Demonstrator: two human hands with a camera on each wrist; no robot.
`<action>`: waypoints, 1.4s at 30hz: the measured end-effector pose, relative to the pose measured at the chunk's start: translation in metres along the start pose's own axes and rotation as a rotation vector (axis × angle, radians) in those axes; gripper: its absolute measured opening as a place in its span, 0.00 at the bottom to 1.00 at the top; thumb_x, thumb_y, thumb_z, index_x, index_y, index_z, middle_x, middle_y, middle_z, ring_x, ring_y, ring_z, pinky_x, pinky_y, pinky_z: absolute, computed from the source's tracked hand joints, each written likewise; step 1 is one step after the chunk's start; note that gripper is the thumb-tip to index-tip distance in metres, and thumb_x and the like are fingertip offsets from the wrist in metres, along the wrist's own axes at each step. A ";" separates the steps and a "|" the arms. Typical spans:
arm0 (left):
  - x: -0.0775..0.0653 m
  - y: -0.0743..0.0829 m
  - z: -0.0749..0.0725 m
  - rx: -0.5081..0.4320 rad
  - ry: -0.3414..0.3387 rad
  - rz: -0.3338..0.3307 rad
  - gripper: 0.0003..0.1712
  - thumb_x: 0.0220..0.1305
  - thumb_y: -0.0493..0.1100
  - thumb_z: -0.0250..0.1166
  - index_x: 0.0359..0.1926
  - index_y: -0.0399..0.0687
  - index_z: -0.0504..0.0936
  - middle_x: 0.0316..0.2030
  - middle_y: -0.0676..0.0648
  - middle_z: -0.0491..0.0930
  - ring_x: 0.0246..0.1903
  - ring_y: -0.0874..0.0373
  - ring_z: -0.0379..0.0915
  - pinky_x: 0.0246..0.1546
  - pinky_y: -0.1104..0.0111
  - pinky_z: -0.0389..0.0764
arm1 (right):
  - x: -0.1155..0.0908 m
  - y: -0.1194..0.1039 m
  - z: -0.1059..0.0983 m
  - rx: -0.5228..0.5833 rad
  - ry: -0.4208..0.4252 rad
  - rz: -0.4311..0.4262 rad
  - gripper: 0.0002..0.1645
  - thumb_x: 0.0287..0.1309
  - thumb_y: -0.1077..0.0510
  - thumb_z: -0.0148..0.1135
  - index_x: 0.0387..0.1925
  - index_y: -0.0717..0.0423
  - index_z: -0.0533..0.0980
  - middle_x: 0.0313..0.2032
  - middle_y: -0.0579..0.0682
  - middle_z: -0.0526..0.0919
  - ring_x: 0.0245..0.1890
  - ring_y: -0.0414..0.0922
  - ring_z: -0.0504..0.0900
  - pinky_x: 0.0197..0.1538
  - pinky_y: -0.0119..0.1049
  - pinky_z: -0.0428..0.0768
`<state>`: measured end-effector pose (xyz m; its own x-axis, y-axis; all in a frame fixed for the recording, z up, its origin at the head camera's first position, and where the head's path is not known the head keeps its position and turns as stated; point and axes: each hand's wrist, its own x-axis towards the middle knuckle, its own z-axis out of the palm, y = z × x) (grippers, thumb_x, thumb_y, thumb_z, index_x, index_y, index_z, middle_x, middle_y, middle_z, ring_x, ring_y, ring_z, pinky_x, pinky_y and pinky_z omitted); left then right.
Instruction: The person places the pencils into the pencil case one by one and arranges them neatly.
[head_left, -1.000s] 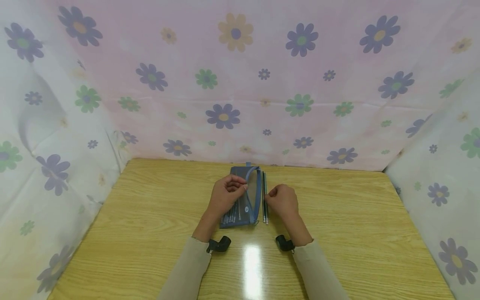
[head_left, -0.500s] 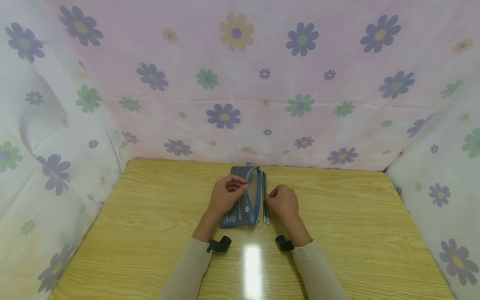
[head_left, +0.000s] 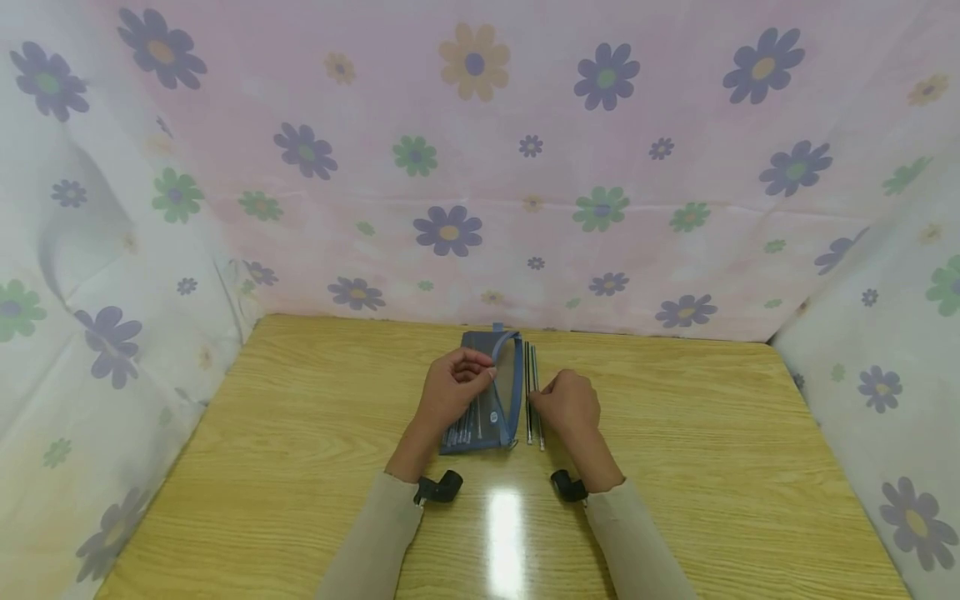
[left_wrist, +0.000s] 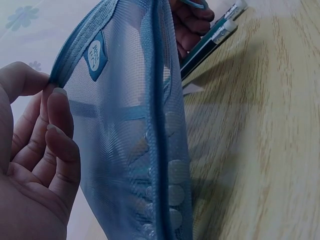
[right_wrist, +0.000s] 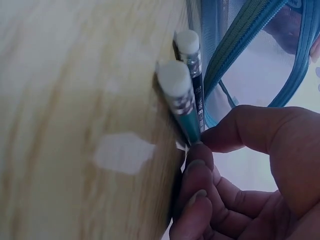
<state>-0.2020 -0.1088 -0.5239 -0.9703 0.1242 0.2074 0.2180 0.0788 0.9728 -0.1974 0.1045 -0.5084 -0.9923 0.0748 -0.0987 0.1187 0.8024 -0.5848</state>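
Note:
A blue mesh pencil case lies on the table with its zipper side spread apart; several pencils with white erasers show through the mesh. My left hand pinches the zippered edge between thumb and index finger, lifting it. Beside the case, my right hand pinches a green pencil with a white eraser. A dark pencil, also eraser-tipped, lies on the table between that pencil and the case. In the left wrist view both pencils stick out past the mesh, partly hidden by it.
The wooden table meets a flowered cloth backdrop just behind the case. More flowered cloth hangs at both sides. Black wrist cameras sit on both wrists.
The green pencil's eraser end has swung slightly right, away from the dark pencil. My left hand and the case have hardly moved.

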 end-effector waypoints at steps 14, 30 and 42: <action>0.000 0.002 0.000 0.000 -0.004 0.001 0.08 0.70 0.34 0.71 0.48 0.37 0.86 0.39 0.38 0.85 0.34 0.57 0.81 0.35 0.72 0.81 | 0.002 0.002 -0.002 -0.032 -0.035 0.053 0.28 0.59 0.49 0.73 0.08 0.49 0.74 0.10 0.44 0.74 0.13 0.42 0.70 0.15 0.34 0.62; -0.001 0.005 -0.001 -0.002 0.001 0.001 0.09 0.71 0.36 0.71 0.48 0.35 0.86 0.40 0.36 0.85 0.34 0.58 0.81 0.35 0.73 0.81 | 0.002 0.001 -0.008 0.011 -0.068 0.032 0.28 0.61 0.48 0.74 0.08 0.51 0.78 0.09 0.43 0.75 0.12 0.40 0.70 0.15 0.32 0.63; -0.001 0.003 -0.001 -0.004 -0.002 -0.004 0.08 0.71 0.35 0.71 0.48 0.37 0.87 0.39 0.38 0.85 0.34 0.57 0.81 0.34 0.72 0.80 | -0.003 -0.003 -0.012 0.059 -0.054 -0.020 0.20 0.58 0.51 0.76 0.14 0.53 0.84 0.16 0.46 0.82 0.17 0.43 0.77 0.21 0.35 0.72</action>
<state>-0.2010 -0.1094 -0.5214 -0.9709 0.1257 0.2038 0.2142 0.0756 0.9739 -0.1957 0.1093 -0.4965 -0.9913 0.0262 -0.1289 0.1026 0.7671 -0.6333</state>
